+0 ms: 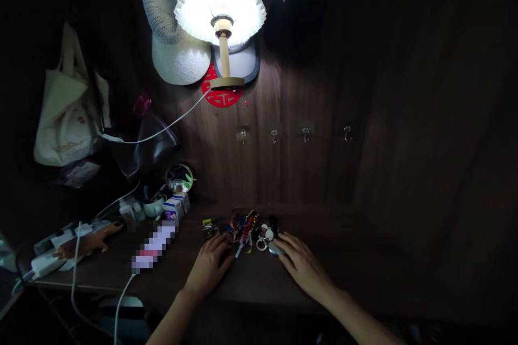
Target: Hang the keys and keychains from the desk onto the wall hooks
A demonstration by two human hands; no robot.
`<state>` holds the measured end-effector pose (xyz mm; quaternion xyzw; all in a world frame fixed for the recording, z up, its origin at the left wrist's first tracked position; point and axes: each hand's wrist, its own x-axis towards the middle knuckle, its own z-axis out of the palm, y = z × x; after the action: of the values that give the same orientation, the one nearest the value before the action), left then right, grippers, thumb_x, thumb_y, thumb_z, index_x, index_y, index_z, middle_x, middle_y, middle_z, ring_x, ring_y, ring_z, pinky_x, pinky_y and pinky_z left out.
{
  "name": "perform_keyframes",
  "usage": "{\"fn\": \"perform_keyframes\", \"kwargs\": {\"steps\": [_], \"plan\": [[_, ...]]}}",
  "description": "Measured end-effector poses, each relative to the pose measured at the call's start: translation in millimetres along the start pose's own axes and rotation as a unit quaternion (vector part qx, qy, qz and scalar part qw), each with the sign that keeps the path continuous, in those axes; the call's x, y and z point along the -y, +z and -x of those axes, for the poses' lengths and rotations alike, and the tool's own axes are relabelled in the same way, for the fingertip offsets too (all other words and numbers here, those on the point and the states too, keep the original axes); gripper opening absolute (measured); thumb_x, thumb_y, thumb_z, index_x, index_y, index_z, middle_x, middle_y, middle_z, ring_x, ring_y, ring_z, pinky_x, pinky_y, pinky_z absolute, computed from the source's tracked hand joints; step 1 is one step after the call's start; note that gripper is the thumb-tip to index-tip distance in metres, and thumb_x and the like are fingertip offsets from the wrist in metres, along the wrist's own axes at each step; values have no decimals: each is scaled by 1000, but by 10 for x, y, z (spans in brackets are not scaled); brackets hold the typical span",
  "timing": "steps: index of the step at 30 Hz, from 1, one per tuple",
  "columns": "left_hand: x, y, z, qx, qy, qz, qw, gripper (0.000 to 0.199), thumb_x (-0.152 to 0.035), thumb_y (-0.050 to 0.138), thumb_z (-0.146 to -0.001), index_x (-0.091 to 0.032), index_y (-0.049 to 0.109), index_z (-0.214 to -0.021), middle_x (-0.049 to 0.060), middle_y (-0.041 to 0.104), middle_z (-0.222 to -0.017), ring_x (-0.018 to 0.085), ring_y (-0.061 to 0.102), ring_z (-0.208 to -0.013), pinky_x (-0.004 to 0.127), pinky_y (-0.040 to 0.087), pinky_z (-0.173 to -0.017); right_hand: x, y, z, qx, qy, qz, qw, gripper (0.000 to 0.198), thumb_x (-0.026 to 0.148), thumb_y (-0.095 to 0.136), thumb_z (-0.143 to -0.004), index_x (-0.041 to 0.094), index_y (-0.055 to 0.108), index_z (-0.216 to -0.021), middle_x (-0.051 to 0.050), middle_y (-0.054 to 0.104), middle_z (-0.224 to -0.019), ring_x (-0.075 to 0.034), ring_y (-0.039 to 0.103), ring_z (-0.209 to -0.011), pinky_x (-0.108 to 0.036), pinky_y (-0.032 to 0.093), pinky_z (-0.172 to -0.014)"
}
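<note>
On the dark wooden desk [348, 264] lies a small heap of braided cords [251, 222] in red, yellow and blue, with keychain-like trinkets mixed in. My left hand [209, 264] rests at the left edge of this heap, fingers extended, palm down. Just beyond its fingertips is a small yellow and metallic bundle [209, 228]. My right hand [302, 265] lies flat on the other side, its fingers stretched over or against a shiny silvery rounded object [275, 249]. Beside that are a pale ring [261, 245] and whitish round discs [267, 233]. Dim light hides the finer details.
A lit lamp [224, 54] with a pleated shade is on the back wall, its white cable running left. Metal hooks [274, 135] line the wall. Left on the desk are a blurred-out phone-like slab [156, 247], a small box [175, 207], a round mirror [179, 177] and a power strip [46, 264].
</note>
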<state>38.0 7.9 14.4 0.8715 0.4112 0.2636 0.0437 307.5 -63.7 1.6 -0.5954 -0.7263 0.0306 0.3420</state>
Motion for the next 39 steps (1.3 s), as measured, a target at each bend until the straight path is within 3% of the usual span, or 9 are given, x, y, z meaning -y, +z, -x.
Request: {"fn": "perform_keyframes", "kwargs": {"steps": [4,7,10,16,20,26,30,35,39], "plan": [[-17,-18,42,-25,26,17,999,18,-32,50,-83,-26,65,-90,4,60,-120,24,49,-118,45,38,-101,-51,-17,5,-28,34,-63,997,41,34,44,-84,30,51,-124,-3,53,-128,-21,44,-122,-42,34,-105],[-46,-31,75,-82,6,7,997,17,-30,51,-82,-24,66,-86,6,62,-116,27,50,-116,49,38,-100,-88,-24,-4,-67,64,-132,987,38,39,43,-84,26,57,-116,-6,57,-121,-22,49,-117,-40,37,-102],[-90,-41,124,-125,-24,33,991,18,-29,48,-83,-23,64,-89,7,63,-110,24,56,-107,43,44,-94,-120,-51,-4,-87,105,-214,967,37,47,46,-81,23,64,-102,-8,63,-109,-23,57,-105,-38,43,-94],[-137,-44,200,-124,-90,125,980,20,-32,46,-83,-25,62,-92,4,65,-93,21,59,-91,34,47,-83,-48,-165,-14,-106,174,-341,918,44,59,58,-68,19,68,-82,-10,69,-89,-26,64,-87,-35,50,-77],[-172,-97,141,-130,-162,244,947,25,-40,51,-78,-21,63,-88,2,65,-79,18,59,-73,28,47,-67,-14,-218,-6,-111,192,-379,898,46,62,60,-64,19,69,-77,-7,68,-73,-24,64,-75,-33,50,-70],[-376,-269,-34,-95,-160,434,881,37,-53,60,-69,-17,59,-64,-3,57,-57,10,48,-53,20,36,-51,48,-266,-22,-101,183,-372,905,46,63,59,-65,18,65,-63,-2,58,-55,-15,52,-53,-26,41,-52],[-491,-505,-153,-60,-175,476,860,62,-70,40,-73,-17,48,-43,-4,38,-37,8,35,-39,20,24,-42,308,-548,-148,-41,157,-399,902,62,69,41,-74,18,49,-40,3,36,-39,-8,32,-40,-24,25,-44],[-373,-873,-300,-30,-167,560,811,79,-83,8,-66,-19,44,-37,-3,29,-30,5,20,-30,22,12,-37,587,-1027,-386,30,128,-544,829,74,79,6,-73,22,34,-34,5,16,-36,-9,19,-38,-25,18,-41],[-153,-975,-298,-57,-185,553,810,81,-87,4,-60,-19,41,-34,-2,28,-28,5,19,-28,22,7,-35,539,-1102,-445,42,139,-589,795,75,79,7,-73,22,35,-34,5,17,-35,-9,16,-37,-25,16,-41]]}}
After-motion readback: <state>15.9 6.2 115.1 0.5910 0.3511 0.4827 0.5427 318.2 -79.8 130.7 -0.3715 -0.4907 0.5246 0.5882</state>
